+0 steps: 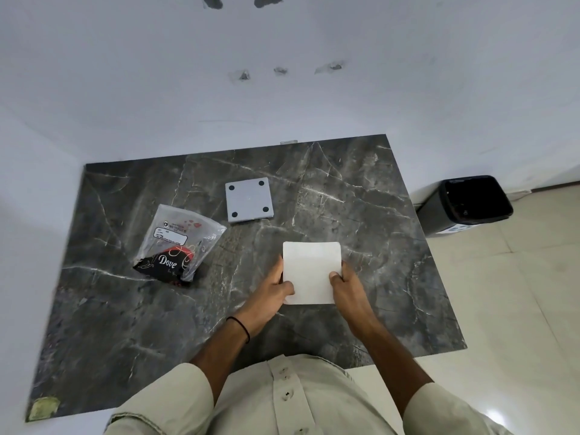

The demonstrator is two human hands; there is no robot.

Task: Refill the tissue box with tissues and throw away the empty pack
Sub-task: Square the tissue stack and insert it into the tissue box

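Left hand [270, 291] and right hand [349, 287] are clamped on the white block [312, 271] (refill step); the grey base [249, 199] at eleven o'clock is needed next.

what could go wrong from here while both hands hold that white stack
1. The left hand and right hand pinch the white stack only near its lower corners, so the far sheets might sag or slip onto the table.
2. The plastic pack lies well to the left, while the black bin stands on the floor off the table's right side. The light pack could be forgotten or miss the bin.
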